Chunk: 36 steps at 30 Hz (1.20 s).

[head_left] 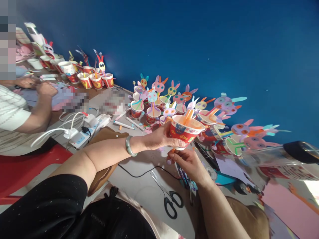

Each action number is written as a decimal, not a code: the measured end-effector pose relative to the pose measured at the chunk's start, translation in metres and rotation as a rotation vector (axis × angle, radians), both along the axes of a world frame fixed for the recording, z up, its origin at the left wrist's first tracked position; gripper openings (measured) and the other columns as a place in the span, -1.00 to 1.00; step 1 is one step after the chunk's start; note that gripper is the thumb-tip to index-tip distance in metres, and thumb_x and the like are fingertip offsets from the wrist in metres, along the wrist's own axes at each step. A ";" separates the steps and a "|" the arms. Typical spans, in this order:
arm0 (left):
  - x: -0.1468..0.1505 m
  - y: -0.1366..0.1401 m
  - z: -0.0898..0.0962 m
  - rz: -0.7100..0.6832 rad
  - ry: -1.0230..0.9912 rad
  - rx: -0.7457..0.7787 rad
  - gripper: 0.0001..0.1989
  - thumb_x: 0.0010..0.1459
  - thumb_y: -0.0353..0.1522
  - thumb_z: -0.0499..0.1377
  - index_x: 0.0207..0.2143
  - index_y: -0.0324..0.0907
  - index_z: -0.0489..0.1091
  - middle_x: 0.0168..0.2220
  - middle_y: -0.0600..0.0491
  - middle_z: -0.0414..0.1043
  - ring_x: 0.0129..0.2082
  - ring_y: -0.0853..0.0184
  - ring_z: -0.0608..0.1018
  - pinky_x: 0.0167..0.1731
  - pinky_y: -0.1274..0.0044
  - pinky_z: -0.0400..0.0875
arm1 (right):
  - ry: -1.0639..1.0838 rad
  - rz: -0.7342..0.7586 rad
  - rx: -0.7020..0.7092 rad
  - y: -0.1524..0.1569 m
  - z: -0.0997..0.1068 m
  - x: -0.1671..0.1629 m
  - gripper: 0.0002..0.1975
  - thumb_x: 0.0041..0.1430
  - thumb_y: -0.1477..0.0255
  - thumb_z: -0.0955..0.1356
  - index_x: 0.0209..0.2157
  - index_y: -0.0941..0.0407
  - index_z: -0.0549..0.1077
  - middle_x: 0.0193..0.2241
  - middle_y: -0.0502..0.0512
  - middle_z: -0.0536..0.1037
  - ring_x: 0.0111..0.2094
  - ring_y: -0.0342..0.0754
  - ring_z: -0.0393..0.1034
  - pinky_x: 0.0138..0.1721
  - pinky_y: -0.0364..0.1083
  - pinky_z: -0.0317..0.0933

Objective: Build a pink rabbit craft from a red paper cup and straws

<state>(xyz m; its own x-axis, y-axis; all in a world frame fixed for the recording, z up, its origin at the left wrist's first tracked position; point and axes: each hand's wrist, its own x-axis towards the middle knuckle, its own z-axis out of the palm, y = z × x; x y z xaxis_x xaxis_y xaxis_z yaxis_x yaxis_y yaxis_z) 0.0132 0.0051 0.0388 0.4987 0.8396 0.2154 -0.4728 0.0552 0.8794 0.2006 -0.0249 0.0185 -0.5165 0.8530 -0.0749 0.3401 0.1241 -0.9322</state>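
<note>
Mid-frame, the left hand (160, 136) holds a red cup (183, 133) tight. Just below — the right hand (189, 164) pinches an orange strip (172, 150).

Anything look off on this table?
Mainly one oddity: the loose black cord runs right by the tips of the scissors, so it could get snagged; touching or not, I can't tell. No spill shows, and the cup in the left hand looks undamaged.

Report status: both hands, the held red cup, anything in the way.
Left hand gripping red cup. Right hand just below, grip unclear. Decorated cups crowded behind, scissors on table.
</note>
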 end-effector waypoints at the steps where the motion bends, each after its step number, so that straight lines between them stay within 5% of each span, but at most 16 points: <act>1: 0.000 0.000 0.000 0.001 -0.006 -0.004 -0.41 -0.09 -0.26 0.51 -0.03 -0.23 0.42 -0.17 -0.09 0.54 -0.20 0.27 0.56 -0.17 0.40 0.47 | -0.003 -0.005 0.009 0.000 0.001 0.001 -0.57 0.21 -0.01 0.43 -0.36 0.10 0.60 -0.47 0.09 0.64 -0.47 -0.06 0.43 -0.37 -0.05 0.32; 8: -0.003 0.000 0.001 -0.027 0.002 -0.041 -0.36 -0.07 -0.26 0.50 0.06 -0.21 0.42 -0.07 -0.16 0.53 -0.14 0.21 0.57 -0.16 0.37 0.49 | -0.044 -0.006 0.091 0.009 0.027 0.022 -0.48 -0.11 0.00 0.61 -0.24 0.10 0.67 -0.35 0.14 0.70 -0.41 -0.01 0.51 -0.30 -0.04 0.40; 17: 0.000 0.003 -0.008 -0.044 0.125 0.034 -0.42 -0.11 -0.26 0.50 -0.02 -0.21 0.47 -0.09 -0.12 0.55 -0.07 0.16 0.57 -0.02 0.26 0.50 | 0.315 -0.644 0.274 0.010 0.025 0.033 -0.69 -0.01 0.16 0.61 -0.28 0.03 0.66 -0.36 0.05 0.68 -0.42 -0.09 0.50 -0.39 -0.11 0.40; 23: -0.001 0.000 -0.011 -0.074 0.204 0.058 -0.38 -0.09 -0.29 0.48 0.06 -0.20 0.47 0.00 -0.12 0.53 0.03 0.12 0.54 0.14 0.21 0.41 | 0.372 -0.613 0.275 0.007 0.025 0.028 -0.73 0.06 0.15 0.58 -0.31 0.02 0.63 -0.45 -0.03 0.61 -0.51 -0.15 0.39 -0.42 -0.12 0.33; 30: 0.000 0.000 -0.009 -0.145 0.255 0.047 -0.44 -0.07 -0.28 0.49 -0.01 -0.21 0.47 -0.07 -0.09 0.55 -0.07 0.20 0.56 0.09 0.25 0.45 | 0.329 -0.586 0.261 0.005 0.026 0.027 -0.65 0.13 0.03 0.52 -0.33 0.02 0.56 -0.45 0.02 0.57 -0.48 -0.08 0.40 -0.38 -0.05 0.34; 36: -0.002 0.004 -0.015 -0.205 0.274 0.093 -0.48 0.00 -0.25 0.47 0.00 -0.21 0.49 -0.02 -0.12 0.56 0.03 0.13 0.56 0.13 0.24 0.43 | 0.281 -0.554 0.258 0.007 0.021 0.029 -0.64 0.18 0.00 0.47 -0.31 0.02 0.52 -0.45 0.03 0.54 -0.45 -0.05 0.42 -0.33 -0.02 0.37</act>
<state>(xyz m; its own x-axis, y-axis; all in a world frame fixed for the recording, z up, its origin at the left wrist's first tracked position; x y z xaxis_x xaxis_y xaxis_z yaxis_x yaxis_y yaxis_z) 0.0107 0.0096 0.0236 0.7049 0.6989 0.1209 -0.2055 0.0382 0.9779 0.2300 -0.0180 0.0391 0.0330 0.9701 0.2405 0.1663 0.2319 -0.9584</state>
